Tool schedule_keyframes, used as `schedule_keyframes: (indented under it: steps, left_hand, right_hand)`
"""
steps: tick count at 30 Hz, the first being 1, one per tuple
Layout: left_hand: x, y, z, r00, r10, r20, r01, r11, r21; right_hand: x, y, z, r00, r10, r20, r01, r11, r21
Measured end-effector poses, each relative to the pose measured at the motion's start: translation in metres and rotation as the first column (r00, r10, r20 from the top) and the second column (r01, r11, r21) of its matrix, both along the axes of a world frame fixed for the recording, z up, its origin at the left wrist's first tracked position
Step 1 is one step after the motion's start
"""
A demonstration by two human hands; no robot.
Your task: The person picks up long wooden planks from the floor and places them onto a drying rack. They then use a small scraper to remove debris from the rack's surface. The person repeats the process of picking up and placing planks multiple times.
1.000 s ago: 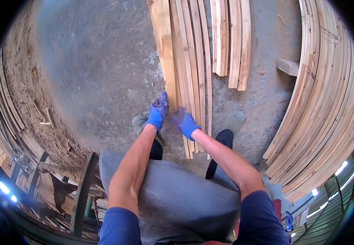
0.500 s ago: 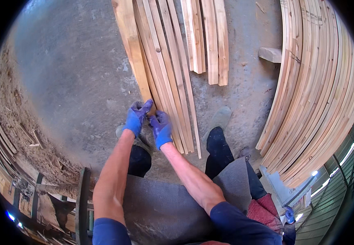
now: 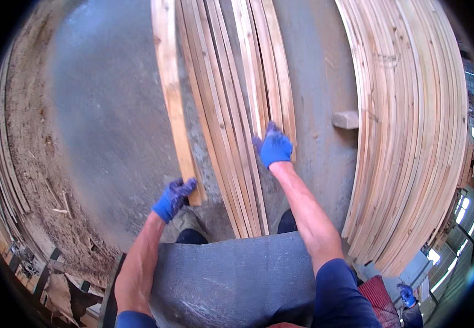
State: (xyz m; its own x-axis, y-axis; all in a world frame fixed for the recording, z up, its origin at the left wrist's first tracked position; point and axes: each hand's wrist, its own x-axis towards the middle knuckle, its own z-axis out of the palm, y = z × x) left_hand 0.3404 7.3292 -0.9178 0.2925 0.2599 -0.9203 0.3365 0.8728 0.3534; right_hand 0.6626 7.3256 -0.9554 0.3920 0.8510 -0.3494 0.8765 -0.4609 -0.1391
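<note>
Now the left hand (image 3: pixel 175 199) grips the near end of a long board (image 3: pixel 174 109), which lies apart from the middle boards (image 3: pixel 223 128); half a second ago it lay right beside them. The right hand (image 3: pixel 275 146), then next to the left, has moved over to the shorter boards (image 3: pixel 277 71); I cannot tell whether its fingers close on one. Farther right, a wooden block (image 3: pixel 346 119) sits by the big stack (image 3: pixel 401 131).

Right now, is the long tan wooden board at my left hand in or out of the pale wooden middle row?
Out, at its near end: grey concrete floor shows between the board and middle strips.
</note>
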Motion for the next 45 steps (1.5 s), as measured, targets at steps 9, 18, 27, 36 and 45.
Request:
schedule_keyframes:
  steps: [9, 18, 27, 36, 45]
  left_hand:
    - [0.015, -0.028, 0.052, 0.938, 0.101, 0.331, -0.1, 0.995, -0.021]
    - [0.048, -0.114, 0.174, 0.872, 0.475, 0.119, -0.437, 0.864, -0.253]
    - [-0.006, -0.175, 0.272, 0.973, 0.231, -0.001, -0.227, 0.958, 0.177]
    - [-0.084, -0.258, 0.465, 0.965, 0.258, 0.043, -0.262, 0.95, 0.171]
    - [-0.213, -0.349, 0.621, 0.981, 0.165, -0.099, -0.152, 0.98, 0.131]
  right_hand:
    - [0.014, -0.006, 0.026, 0.944, -0.013, -0.33, -0.004, 0.999, -0.05]
    - [-0.057, -0.093, 0.298, 0.661, 0.054, -0.749, -0.216, 0.969, -0.12]
    - [-0.132, -0.137, 0.36, 0.433, 0.341, -0.834, -0.685, 0.726, -0.058]
    - [-0.12, -0.135, 0.348, -0.068, -0.436, -0.897, 0.032, 0.898, -0.439]
    - [-0.322, 0.032, 0.495, -0.499, -0.381, -0.778, 0.086, 0.872, -0.482]
